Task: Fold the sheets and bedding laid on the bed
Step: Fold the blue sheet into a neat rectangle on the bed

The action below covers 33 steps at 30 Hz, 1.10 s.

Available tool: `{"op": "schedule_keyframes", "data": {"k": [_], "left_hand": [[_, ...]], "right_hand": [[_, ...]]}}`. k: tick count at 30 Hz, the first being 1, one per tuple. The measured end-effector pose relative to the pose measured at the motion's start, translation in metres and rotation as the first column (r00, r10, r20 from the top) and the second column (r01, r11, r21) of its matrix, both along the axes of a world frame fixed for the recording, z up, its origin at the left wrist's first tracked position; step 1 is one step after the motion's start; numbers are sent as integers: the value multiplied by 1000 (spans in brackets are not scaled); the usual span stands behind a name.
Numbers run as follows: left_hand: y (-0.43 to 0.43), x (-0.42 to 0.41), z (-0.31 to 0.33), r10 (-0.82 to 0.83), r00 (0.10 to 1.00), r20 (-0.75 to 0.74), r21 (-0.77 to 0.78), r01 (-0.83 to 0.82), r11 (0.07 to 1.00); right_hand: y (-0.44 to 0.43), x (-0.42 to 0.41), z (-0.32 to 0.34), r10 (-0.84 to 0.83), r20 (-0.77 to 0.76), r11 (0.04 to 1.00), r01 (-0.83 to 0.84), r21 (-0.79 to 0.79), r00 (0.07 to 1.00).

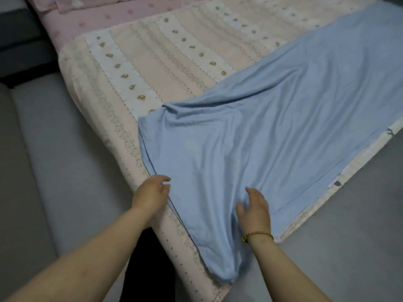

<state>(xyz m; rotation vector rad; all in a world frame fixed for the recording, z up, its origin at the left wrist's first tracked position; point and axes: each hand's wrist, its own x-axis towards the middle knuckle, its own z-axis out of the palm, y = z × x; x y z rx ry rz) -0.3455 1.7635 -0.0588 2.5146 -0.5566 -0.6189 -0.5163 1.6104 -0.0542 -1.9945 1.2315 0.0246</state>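
A light blue sheet (pixel 272 138) lay spread and creased over a cream and pink striped quilt (pixel 152 62) on the grey bed (pixel 327 247), its near end towards the bed's near edge. The left hand (pixel 152 192) rested at the sheet's left hem, fingers loosely apart, plainly gripping nothing. The right hand (pixel 254 207), wearing a gold bracelet (pixel 257 236), lay on the sheet with fingers spread. A pink dotted sheet (pixel 98 16) lay at the far edge. Folding seemed barely begun: the blue sheet looked doubled perhaps once, the rest unfolded.
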Motion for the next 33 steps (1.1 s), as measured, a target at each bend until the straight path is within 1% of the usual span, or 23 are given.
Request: {"op": "schedule_keyframes", "data": {"k": [1,3,5,7,9,11,12,13,14,15,16,17,18,20,22,23,25,27,28,30,32,33], "left_hand": [[-4,27,-3,25,1000,15,-13,-25,1000],[-14,102,-15,35,998,51,-22,-34,999],[-20,159,-20,22,996,81,7,-23,1000],[-29,212,-28,-10,999,45,46,8,999],[-36,249,-35,-102,994,-37,124,105,987],[-44,271,-38,-240,968,-76,214,251,944],[-48,273,-36,-293,950,-104,237,310,921],[-52,276,-33,-321,936,-144,227,347,910],[-55,277,-31,-324,929,-179,175,354,919],[-56,276,-28,-302,932,-202,102,327,940],[-56,275,-25,-252,945,-206,22,262,965],[-54,274,-20,-186,966,-181,-31,183,983],[-49,277,-17,-120,987,-110,-53,115,992],[-25,287,-10,-28,996,88,-34,31,999],[1,295,-2,-2,980,201,37,-6,999],[10,297,-3,-20,977,214,106,-2,994],[19,299,-13,-107,981,160,228,68,971],[19,301,-27,-169,980,103,266,137,954],[16,301,-29,-182,978,99,268,150,952],[15,297,-34,-188,975,118,250,154,956],[16,284,-35,-206,964,167,280,153,948],[16,273,-35,-229,952,201,267,172,948]], "right_hand": [[0,20,-1,74,-39,997,-75,-32,997],[-2,77,-14,154,-126,984,-163,-67,980],[-3,116,-25,196,-203,973,-216,-81,959],[-5,146,-40,199,-294,970,-231,-78,935],[-5,159,-52,202,-387,966,-249,-75,900],[-4,161,-58,169,-413,970,-226,-92,895],[-3,159,-61,149,-398,968,-216,-128,905],[-2,159,-67,156,-374,965,-221,-138,914],[-1,160,-68,144,-372,968,-209,-141,917],[0,161,-70,159,-387,968,-220,-118,908],[0,163,-67,146,-397,971,-208,-119,906],[0,165,-63,115,-380,971,-186,-154,918],[0,166,-59,71,-367,963,-160,-219,928],[6,165,-55,59,-344,938,-170,-303,937],[13,162,-56,101,-351,911,-228,-343,931],[16,160,-60,150,-378,903,-282,-324,914],[20,161,-63,233,-498,913,-365,-185,835],[17,161,-62,280,-597,903,-418,-103,752],[15,160,-62,296,-600,908,-414,-64,743],[15,155,-63,306,-604,899,-432,-70,736],[17,151,-60,329,-613,882,-466,-74,718],[18,147,-59,313,-614,868,-480,-125,725]]}}
